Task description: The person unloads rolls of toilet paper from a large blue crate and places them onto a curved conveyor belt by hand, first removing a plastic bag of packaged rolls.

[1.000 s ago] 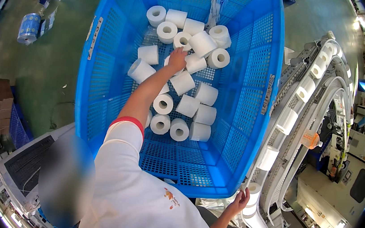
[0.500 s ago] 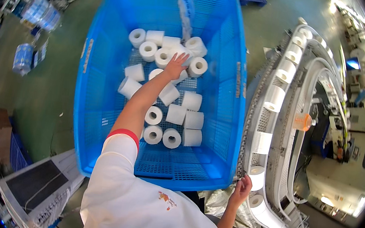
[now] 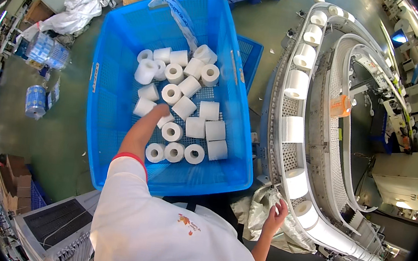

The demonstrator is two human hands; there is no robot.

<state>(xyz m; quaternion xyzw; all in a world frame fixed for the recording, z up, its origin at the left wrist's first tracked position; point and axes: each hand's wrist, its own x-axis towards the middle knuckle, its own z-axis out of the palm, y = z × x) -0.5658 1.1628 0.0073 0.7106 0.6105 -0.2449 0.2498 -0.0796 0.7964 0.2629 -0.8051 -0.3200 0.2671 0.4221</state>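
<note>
Toilet rolls [image 3: 190, 85] lie in a large blue plastic crate [image 3: 164, 181], some on their sides and some showing their cores. My left hand [image 3: 160, 110] is inside the crate, over the left part of the pile, next to a white roll [image 3: 166, 120]. Motion smears its fingers, so their grip is unclear. Farther back, a slightly blurred roll [image 3: 146, 72] overlaps its neighbours. Outside the crate, my right hand [image 3: 275, 216] hovers with fingers apart and nothing in them, close to the conveyor's near end.
A curved conveyor [image 3: 283, 154] on the right carries more rolls [image 3: 296, 183]. A crumpled silvery sheet [image 3: 257, 208] lies between crate and conveyor. A clear plastic strip [image 3: 180, 19] hangs over the crate's far rim. Wrapped blue packs [image 3: 35, 100] stand on the floor at left.
My left hand has drawn back toward me and left from the far rolls. One more roll shows in the far-left group. The view has shifted; my right hand's fingers look more spread.
</note>
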